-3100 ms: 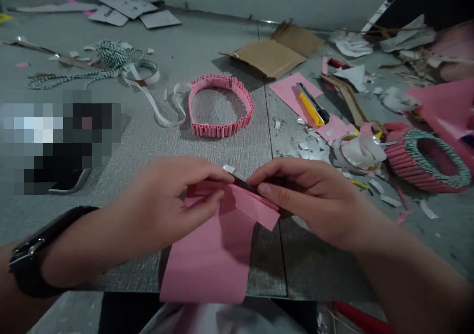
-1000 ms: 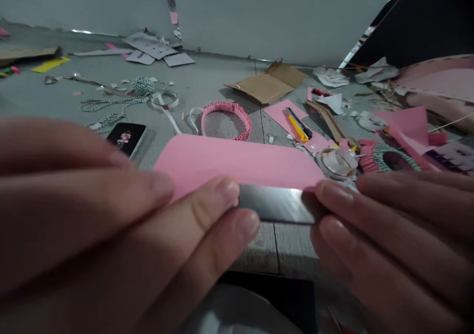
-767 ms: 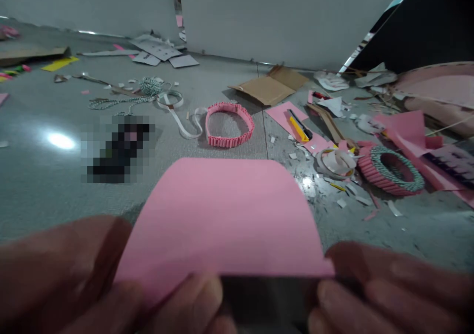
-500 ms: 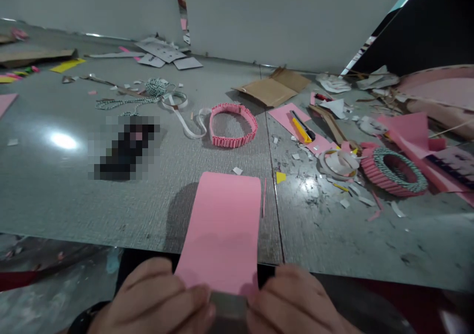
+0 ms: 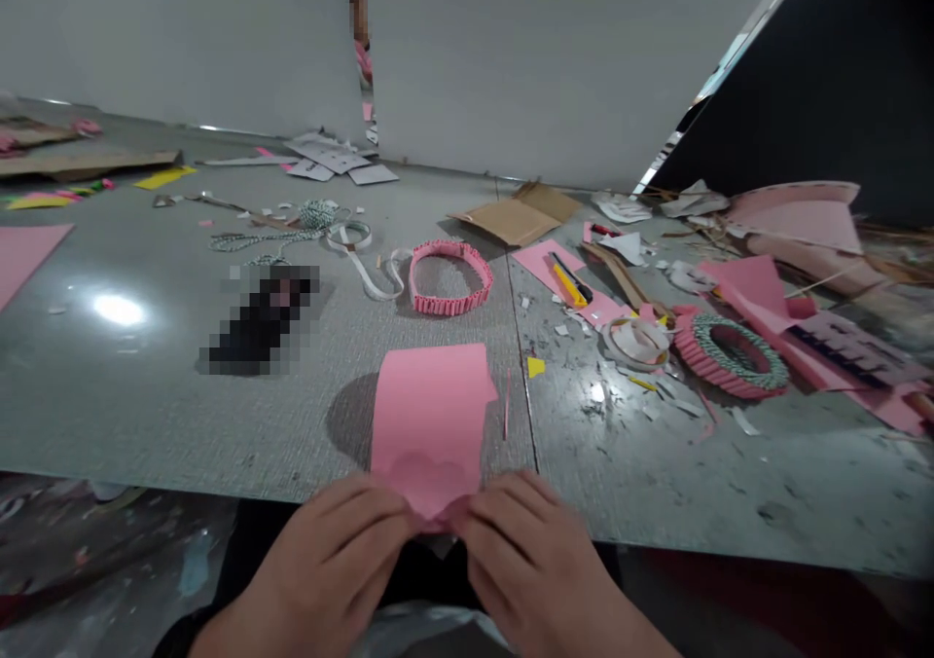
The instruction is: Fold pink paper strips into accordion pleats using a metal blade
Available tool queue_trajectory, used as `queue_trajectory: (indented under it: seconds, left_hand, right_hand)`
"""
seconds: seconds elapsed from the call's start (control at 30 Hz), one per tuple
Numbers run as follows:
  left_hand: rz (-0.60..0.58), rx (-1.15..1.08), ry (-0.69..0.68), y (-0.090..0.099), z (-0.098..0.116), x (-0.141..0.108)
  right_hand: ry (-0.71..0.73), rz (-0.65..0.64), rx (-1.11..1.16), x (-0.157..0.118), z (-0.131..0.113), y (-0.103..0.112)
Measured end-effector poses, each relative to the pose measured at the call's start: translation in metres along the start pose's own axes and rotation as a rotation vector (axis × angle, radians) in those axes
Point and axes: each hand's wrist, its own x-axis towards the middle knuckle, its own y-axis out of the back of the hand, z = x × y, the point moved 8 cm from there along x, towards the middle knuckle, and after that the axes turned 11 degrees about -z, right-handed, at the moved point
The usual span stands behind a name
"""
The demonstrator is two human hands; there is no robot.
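Left hand (image 5: 337, 539), right hand (image 5: 526, 544) pinch end of curled pink paper strip (image 5: 429, 410) at near edge of table (image 5: 175, 424); pleated pink ring (image 5: 450, 305) beyond.

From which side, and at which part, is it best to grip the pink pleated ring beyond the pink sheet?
Probably from above, pinching the near wall of the pink pleated ring, thumb outside and fingers inside: its opening faces up and the wall looks thin. A white ribbon lies at its left, so avoid that side. The right hand, pinching the pink sheet, would first need freeing.
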Motion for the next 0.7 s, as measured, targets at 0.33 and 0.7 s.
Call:
queue_trajectory:
  seconds: [0.33,0.7]
  left_hand:
    - [-0.016,0.095,-0.026,-0.001,-0.025,0.047]
    - [-0.109,-0.11,0.052,0.004,-0.027,0.031]
  right_hand:
    - [-0.061,0.058,-0.201,0.027,0.027,0.007]
    - [-0.093,0.022,0.139,0.014,0.038,0.003]
